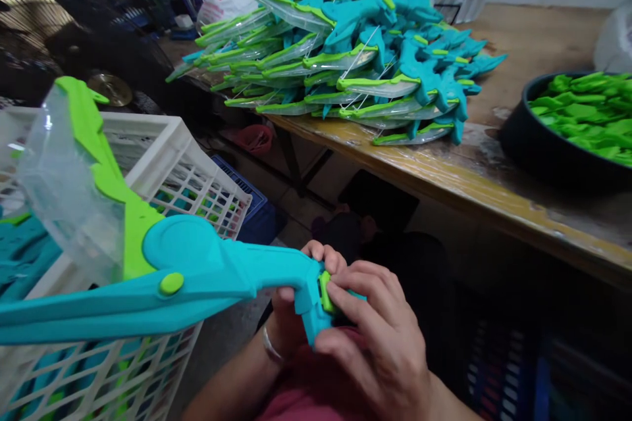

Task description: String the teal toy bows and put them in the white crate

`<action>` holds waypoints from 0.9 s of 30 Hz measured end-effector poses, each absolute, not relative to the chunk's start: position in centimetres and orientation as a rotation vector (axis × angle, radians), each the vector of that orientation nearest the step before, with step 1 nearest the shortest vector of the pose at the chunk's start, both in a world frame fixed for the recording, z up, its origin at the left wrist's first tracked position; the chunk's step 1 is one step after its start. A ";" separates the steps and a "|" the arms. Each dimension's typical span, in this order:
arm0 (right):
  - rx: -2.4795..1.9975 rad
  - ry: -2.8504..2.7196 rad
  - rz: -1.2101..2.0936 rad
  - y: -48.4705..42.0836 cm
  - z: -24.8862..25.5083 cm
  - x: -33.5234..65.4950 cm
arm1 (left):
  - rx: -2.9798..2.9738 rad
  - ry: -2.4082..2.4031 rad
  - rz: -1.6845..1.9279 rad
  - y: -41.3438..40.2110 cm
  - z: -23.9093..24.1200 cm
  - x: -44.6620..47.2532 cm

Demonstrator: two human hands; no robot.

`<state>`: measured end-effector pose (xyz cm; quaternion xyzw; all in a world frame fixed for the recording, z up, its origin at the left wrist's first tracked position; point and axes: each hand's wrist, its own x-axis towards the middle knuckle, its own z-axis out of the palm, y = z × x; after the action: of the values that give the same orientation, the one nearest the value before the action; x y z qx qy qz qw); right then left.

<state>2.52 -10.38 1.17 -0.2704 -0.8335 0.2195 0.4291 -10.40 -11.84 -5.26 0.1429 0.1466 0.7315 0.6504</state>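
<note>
The turquoise toy crossbow (281,266) is held in the air on the near side of the wooden table (523,36), its forward end stretching over a white plastic crate (148,120). The left hand (288,327) grips it by the angled handle, partly hidden behind it; the right hand (382,322) pinches the small green plastic insert (326,292) against that handle. If the insert sits askew, pressing hard could jam it or make it slip from the fingertips; the long unsupported front might also twist the handle, or its clear wing catch the crate. On the table, crossbows lie heaped (375,46) along its near edge, with a dark basin (511,128) of green parts at its right. Beyond the table's left end stands a wire-guarded fan (29,10); below it, a red basket (257,139).
</note>
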 end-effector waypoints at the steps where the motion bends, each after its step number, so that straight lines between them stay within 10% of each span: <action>1: -0.677 -2.094 0.503 -10.5 1.2 2.6 | 0.329 0.332 1.668 -11.8 -5.1 -10.3; 27: -0.823 -2.073 0.405 -11.2 0.4 2.9 | 0.354 0.321 1.566 -11.3 -3.7 -9.6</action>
<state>2.87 -11.20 0.39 -0.3290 -0.8283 0.1617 0.4237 -9.63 -11.29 -3.72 0.1580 0.1433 0.6985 0.6831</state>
